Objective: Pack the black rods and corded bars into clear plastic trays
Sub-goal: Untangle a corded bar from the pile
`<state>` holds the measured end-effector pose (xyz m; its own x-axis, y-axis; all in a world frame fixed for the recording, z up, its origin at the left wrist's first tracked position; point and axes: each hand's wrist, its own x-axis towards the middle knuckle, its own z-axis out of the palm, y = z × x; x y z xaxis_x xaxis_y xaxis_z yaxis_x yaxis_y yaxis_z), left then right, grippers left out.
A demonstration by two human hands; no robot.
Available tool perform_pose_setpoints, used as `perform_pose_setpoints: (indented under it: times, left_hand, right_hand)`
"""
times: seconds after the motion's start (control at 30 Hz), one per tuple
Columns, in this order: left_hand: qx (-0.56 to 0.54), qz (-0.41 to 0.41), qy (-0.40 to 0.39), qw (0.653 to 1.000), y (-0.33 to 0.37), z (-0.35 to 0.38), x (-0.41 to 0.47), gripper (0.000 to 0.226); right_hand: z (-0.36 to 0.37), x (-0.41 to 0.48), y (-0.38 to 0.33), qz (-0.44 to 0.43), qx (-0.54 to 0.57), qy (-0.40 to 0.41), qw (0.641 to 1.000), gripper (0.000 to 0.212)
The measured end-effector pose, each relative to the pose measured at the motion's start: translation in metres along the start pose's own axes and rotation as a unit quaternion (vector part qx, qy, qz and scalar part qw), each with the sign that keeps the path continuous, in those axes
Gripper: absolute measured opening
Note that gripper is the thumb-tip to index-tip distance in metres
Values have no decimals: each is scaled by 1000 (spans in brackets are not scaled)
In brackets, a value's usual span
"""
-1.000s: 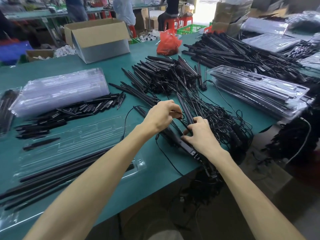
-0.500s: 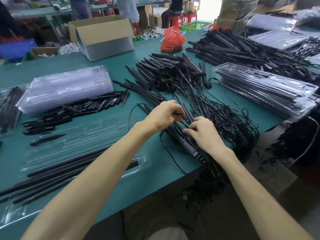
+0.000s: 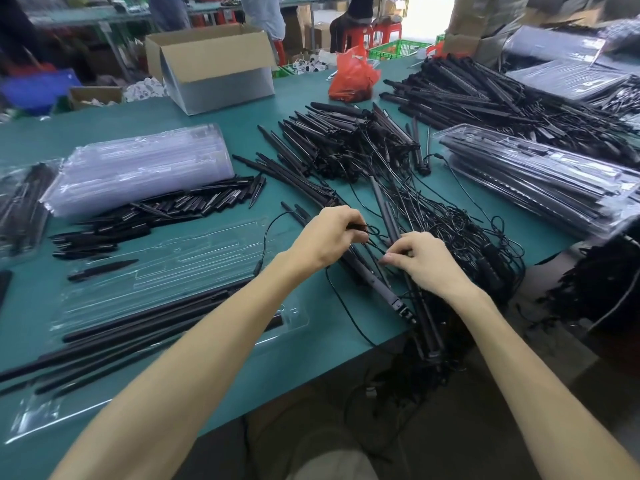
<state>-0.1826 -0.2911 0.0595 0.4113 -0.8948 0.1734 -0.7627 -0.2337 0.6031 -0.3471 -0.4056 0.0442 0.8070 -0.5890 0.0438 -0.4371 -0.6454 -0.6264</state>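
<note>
My left hand pinches a thin black cord above the corded bars that lie slanting toward the table's front edge. Just to its right, my right hand pinches the same tangle of cords, fingers curled. A clear plastic tray lies to the left, holding long black rods in its near slots and one short black spike. More short black pieces are heaped behind the tray.
A stack of empty clear trays sits at the left. Filled trays are stacked at the right, more bar piles behind. A cardboard box and a red bag stand at the back. Cords hang over the front edge.
Both hands stayed over the tangled cords; the right hand shifted slightly right and its fingers closed on a cord. The camera view tilted a little.
</note>
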Motion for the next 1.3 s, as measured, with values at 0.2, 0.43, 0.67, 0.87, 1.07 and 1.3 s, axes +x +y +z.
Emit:
perform_pose_setpoints:
  times: [0.2,0.43,0.67,0.87,1.07,1.3]
  left_hand:
    - [18,9,-2,1000,6,4,2,6]
    - [6,4,-33,999,17,10,5,6]
    - [30,-5,-40,999,20,10,2,23]
    - [-23,-39,62,997,20,15,-2,14]
    - [-39,-51,97,993,33,22,13,13]
    - [-44,-59,97,993,32,22,10,15]
  right_hand:
    - [4,3,-3,17,-3,-7,1000,13]
    - [9,1,-4,16,-3,23,1000,14]
    - [13,3,-4,33,26,29,999,16]
    - [3,-2,5,13,82,66,994,12]
    - [-9,-9,15,-8,59,68,996,23]
    - [-18,-5,11,-5,85,13,996,21]
